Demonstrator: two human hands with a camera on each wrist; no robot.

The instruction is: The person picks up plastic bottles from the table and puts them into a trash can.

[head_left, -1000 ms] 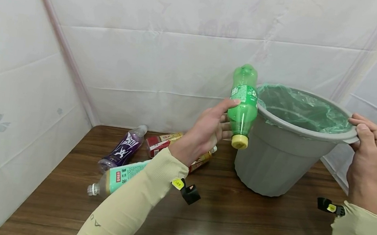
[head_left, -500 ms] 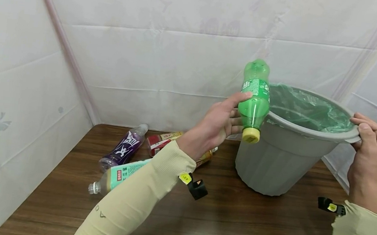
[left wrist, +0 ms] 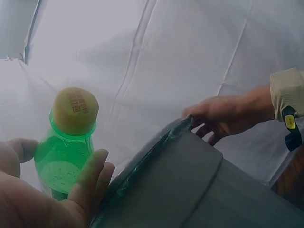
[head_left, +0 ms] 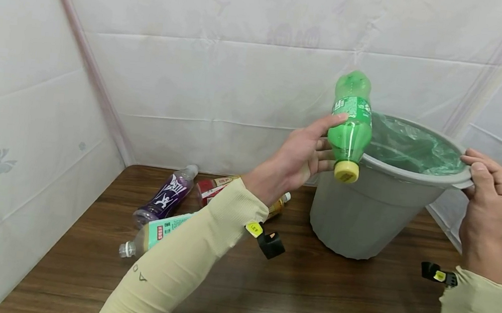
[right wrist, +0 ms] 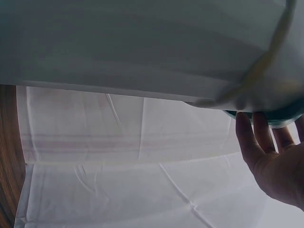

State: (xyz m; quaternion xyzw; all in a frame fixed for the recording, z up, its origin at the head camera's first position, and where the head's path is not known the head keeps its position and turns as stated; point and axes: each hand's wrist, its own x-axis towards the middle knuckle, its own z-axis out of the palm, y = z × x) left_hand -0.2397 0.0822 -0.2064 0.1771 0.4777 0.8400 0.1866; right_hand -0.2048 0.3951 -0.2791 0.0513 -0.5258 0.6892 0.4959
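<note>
A green plastic bottle (head_left: 350, 131) with a yellow cap (left wrist: 75, 111) hangs cap-down, held between the thumb and fingers of my left hand (head_left: 301, 154). It is beside the left rim of a grey bin (head_left: 354, 214), overlapping that rim in the head view. A thin green bag (head_left: 420, 147) lines the bin. My right hand (head_left: 492, 200) grips the bin's right rim, thumb on the near side. In the right wrist view, the fingers of the right hand (right wrist: 275, 166) reach to the rim of the bin (right wrist: 133, 52). The bin leans a little to the right.
On the wooden table (head_left: 273, 300) lie a purple-labelled bottle (head_left: 167, 196), a bottle with a turquoise label (head_left: 157, 233) and a red-labelled bottle (head_left: 211, 189). My left sleeve partly covers them. White sheeting (head_left: 221, 83) closes off the back and sides.
My left hand has carried the green bottle right and upward, closer to the bin's opening. The right hand keeps its grip on the rim; hand and bin have shifted very slightly left.
</note>
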